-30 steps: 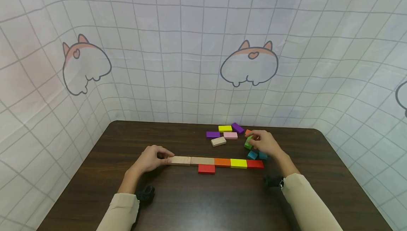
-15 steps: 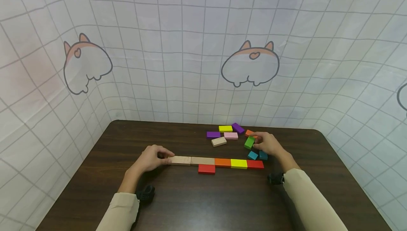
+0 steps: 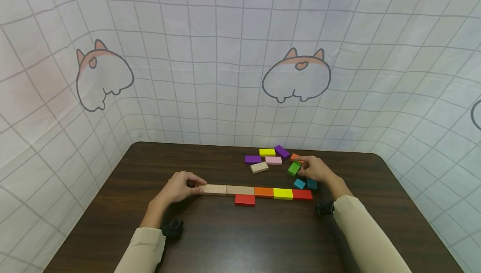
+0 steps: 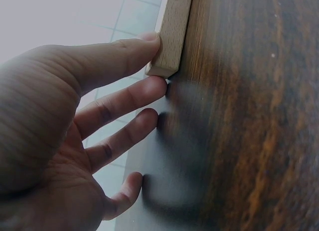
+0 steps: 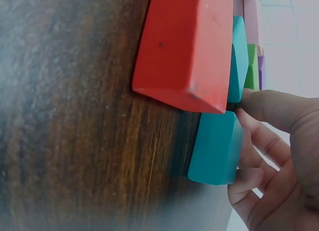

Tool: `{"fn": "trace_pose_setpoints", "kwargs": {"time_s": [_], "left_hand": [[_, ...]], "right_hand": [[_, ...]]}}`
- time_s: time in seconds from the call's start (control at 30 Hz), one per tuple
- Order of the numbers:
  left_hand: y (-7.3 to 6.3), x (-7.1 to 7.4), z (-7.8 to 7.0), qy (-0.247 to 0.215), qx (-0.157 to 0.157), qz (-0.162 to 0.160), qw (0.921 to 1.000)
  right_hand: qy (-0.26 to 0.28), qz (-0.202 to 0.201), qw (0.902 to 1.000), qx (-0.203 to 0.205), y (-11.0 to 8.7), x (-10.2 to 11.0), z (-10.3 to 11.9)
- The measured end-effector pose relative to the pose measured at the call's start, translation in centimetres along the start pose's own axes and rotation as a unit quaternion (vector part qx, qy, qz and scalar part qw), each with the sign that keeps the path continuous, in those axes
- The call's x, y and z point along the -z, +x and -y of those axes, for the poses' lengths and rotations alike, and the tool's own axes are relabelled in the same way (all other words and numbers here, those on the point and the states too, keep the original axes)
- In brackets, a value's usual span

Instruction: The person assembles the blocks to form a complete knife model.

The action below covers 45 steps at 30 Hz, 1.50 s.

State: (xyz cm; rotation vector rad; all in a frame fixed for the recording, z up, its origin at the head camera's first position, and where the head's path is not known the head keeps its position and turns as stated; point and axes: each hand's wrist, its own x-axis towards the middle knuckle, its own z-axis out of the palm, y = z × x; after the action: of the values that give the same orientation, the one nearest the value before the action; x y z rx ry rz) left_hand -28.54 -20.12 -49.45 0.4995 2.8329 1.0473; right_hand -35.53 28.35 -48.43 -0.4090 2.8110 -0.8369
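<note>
Left hand [image 3: 179, 188] pinched a pale rectangular wooden block [image 3: 216, 189] at left end. Right hand [image 3: 316, 169], thumb and index parted, lay just right of a green rectangular block [image 3: 294, 168]; contact unclear.

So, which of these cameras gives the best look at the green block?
The head view: it shows the green block almost whole, beside the right hand. The right wrist view catches only a green sliver, partly hidden behind a teal block. The left wrist view doesn't show it.

Cream sleeves [image 3: 366, 235], black wrist devices [image 3: 173, 228]
</note>
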Motion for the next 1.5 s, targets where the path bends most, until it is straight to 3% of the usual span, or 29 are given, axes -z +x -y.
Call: {"fn": "trace_pose_setpoints", "kwargs": {"time_s": [0.67,1.5], "left_hand": [[-0.1,-0.1,0.1,-0.005,-0.001,0.0,1.0],[0.0,-0.1,0.0,-0.006,0.0,0.003,1.0]], "right_hand": [[-0.018,-0.024,0.9994,-0.02,-0.2,-0.3,-0.6],[0.004,-0.088,0.9955,0.035,-1.9,0.1,0.2]]}}
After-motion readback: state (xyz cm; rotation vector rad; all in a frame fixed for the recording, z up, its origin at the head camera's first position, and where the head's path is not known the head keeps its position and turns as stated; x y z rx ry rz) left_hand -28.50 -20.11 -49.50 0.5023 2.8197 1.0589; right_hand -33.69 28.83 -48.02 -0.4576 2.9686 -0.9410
